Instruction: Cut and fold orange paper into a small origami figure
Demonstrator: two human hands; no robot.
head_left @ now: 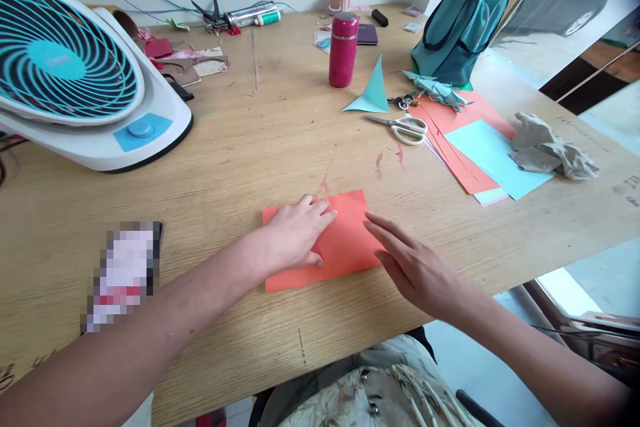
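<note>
Paper [346, 240]: orange rectangle on grained table [235, 153]. Left hand [296, 233] splayed atop, right hand [413, 263] straight-fingered at edge; neither gripping.

Look at this wide wooden table [225, 167]: there's the orange paper [345, 240] lying flat near its front edge, with a blurred-out flat object [125, 270] off to the left! The fan [75, 60] stands at the far left, the pink bottle [343, 57] upright toward the back, and scissors [411, 130] rest just beside layered coloured sheets [500, 157].
</note>
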